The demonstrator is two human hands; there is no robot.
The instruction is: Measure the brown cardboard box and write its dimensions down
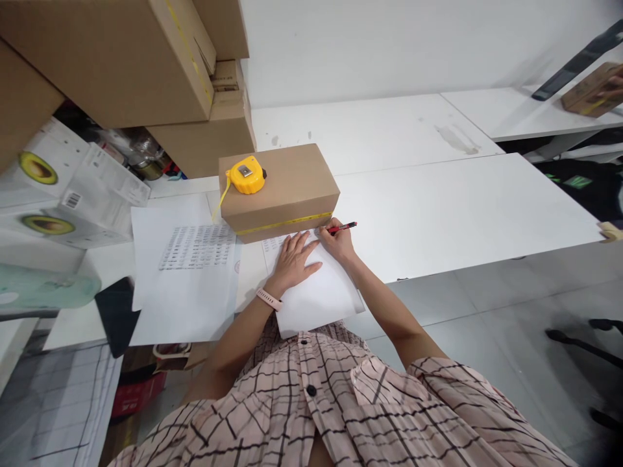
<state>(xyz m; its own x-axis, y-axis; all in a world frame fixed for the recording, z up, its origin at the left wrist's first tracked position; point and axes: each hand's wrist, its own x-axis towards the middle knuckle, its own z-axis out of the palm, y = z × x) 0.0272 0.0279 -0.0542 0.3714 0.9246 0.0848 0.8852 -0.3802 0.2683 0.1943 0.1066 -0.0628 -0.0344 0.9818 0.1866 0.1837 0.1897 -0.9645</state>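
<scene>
A red pen [344,227] is gripped in my right hand [338,244], with its lower end over the top of a white sheet of paper [311,301]. My left hand [292,259] lies flat on that sheet, fingers spread, just left of the pen hand. Right behind both hands sits a closed cardboard box [287,188] with yellow tape along its front side. On its top rests a yellow tape measure [248,175], a bit of its blade hanging over the left edge. My hand hides the writing point.
Printed sheets [195,285] lie to the left on the white table [438,214]. Large cardboard boxes [146,58] are stacked at the back left, above white cartons with avocado pictures [73,185]. Another person's hand [614,87] touches a small box [586,94] at the far right.
</scene>
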